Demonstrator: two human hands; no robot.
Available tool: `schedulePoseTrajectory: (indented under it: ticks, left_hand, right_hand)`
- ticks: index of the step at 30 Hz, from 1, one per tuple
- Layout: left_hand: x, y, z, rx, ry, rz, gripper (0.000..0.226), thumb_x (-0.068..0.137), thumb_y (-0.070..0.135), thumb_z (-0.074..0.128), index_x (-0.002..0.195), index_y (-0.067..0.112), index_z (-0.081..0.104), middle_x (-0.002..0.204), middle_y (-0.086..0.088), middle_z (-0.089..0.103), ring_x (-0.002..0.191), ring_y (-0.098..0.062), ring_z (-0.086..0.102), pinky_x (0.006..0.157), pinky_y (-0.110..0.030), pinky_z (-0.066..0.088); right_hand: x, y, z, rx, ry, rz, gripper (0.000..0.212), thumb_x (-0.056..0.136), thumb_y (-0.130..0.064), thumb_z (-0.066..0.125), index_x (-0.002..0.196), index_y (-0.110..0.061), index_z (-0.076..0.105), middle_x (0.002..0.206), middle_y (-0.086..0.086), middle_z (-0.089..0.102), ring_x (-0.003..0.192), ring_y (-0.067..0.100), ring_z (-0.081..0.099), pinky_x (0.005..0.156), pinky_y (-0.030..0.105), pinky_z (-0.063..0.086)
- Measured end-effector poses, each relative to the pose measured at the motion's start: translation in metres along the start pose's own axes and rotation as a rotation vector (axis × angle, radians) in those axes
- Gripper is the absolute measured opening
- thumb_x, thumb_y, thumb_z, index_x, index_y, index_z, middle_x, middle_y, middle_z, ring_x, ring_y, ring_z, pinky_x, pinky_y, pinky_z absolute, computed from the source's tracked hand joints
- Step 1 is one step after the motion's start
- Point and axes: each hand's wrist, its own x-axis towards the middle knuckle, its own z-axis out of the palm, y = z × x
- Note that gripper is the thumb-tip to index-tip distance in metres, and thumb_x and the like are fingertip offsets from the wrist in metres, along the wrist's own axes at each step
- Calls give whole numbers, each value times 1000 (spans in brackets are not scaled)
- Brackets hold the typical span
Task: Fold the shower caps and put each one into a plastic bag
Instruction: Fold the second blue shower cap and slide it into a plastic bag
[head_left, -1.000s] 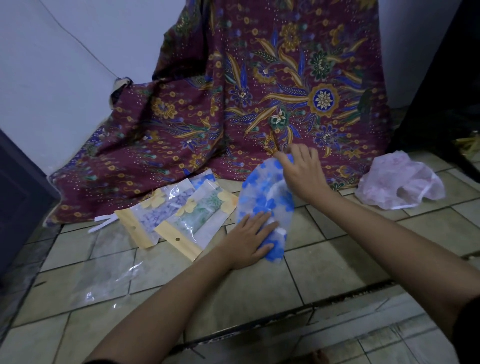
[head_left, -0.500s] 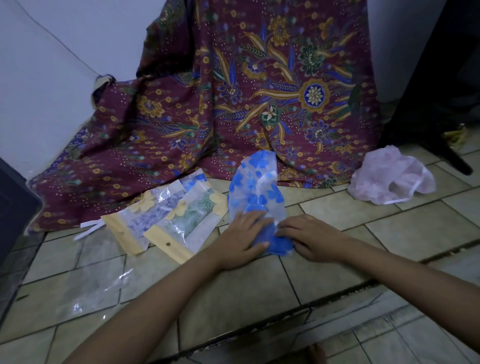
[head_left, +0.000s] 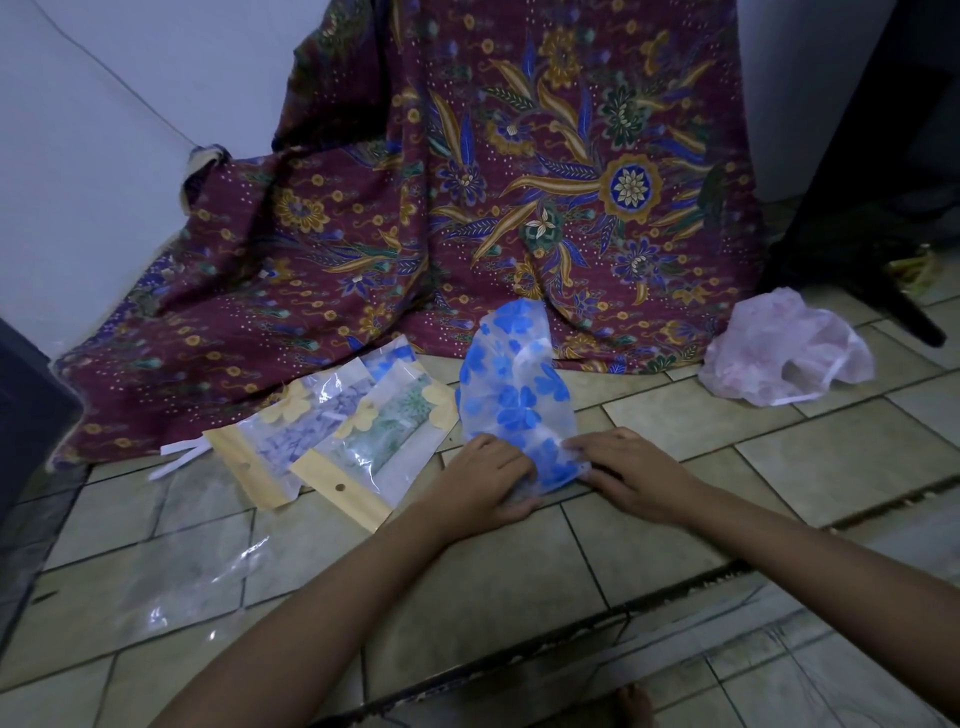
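Observation:
A translucent shower cap with blue flowers (head_left: 511, 395) lies folded lengthwise on the tiled floor, its far end rising against the batik cloth. My left hand (head_left: 485, 480) grips the cap's near end, fingers curled over it and thumb beneath. My right hand (head_left: 631, 470) pinches the near right corner of the same cap. An empty clear plastic bag (head_left: 192, 587) lies flat at the lower left. A loose pink shower cap (head_left: 784, 356) sits crumpled at the right.
Three bags with yellow headers, each holding a folded cap (head_left: 306, 436) (head_left: 387, 441) (head_left: 395, 358), lie left of my hands. A maroon batik cloth (head_left: 467, 208) drapes down the wall behind. A dark leg (head_left: 904, 312) crosses the far right; dark furniture (head_left: 26, 405) stands at the left.
My right hand came down from the cap's far end to its near right corner. The cap's far end now stands free against the cloth. My left hand has closed on the near end.

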Motion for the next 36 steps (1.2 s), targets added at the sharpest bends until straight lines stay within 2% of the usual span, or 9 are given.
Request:
schedulePoseTrajectory:
  ticks: [5,12,16,19,23,26,30,34,36]
  left_hand:
    - [3,7,4,17,-4,-77,24,85,25,54,70,8,61,62,-5,57,59,-22,53,64,-26,36]
    - [15,21,2,-152,66,-414,31,87,28,44,66,8,57,60,-9,57,60,-28,55,61,-23,24]
    - [21,24,11,-190,111,-529,33,88,27,46,72,2,58,69,-17,58,71,-30,55,61,-27,27]
    - [21,25,14,-266,146,-613,34,86,28,42,80,0,60,78,-17,62,77,-29,56,63,-25,29]
    - [22,25,11,-298,119,-621,32,86,26,42,79,-1,58,78,-18,63,76,-29,57,64,-27,32]
    - [21,25,10,-295,79,-637,30,89,24,44,82,-2,59,81,-19,62,78,-30,56,64,-27,30]
    - [24,29,7,-308,43,-685,16,93,13,51,98,-1,55,73,-11,50,74,-22,49,61,-24,25]
    - [26,31,5,-291,0,-696,18,92,11,50,107,1,49,76,-8,47,70,-19,43,59,-24,23]
    - [26,29,6,-236,-37,-668,17,92,12,49,106,2,50,84,-14,54,79,-24,49,63,-26,28]
  right_hand:
    - [-4,4,3,100,-11,152,35,87,-36,44,84,-8,65,99,3,61,86,8,53,73,19,39]
    - [2,7,8,236,156,354,36,81,-37,53,74,-5,69,87,-10,58,80,5,50,74,19,38]
    - [5,7,6,306,208,463,6,77,-5,70,76,0,71,79,-4,63,75,9,52,73,6,36]
    - [7,2,3,410,239,601,10,78,5,67,85,1,73,74,-7,63,69,-4,56,67,8,38]
    - [15,-2,7,459,253,729,8,80,6,63,84,6,71,79,6,66,55,-16,54,59,2,39]
    - [20,-5,8,417,242,837,6,80,0,65,79,3,70,78,15,70,58,-1,56,60,17,42]
    - [27,-9,5,305,178,904,2,78,-7,65,79,-6,66,68,6,61,71,19,56,64,23,37]
    - [32,-16,5,242,135,929,21,76,-7,59,73,-16,40,63,-2,46,70,25,49,61,30,33]
    - [34,-21,7,121,60,889,26,78,-8,54,69,-19,33,69,4,52,77,30,52,64,34,34]
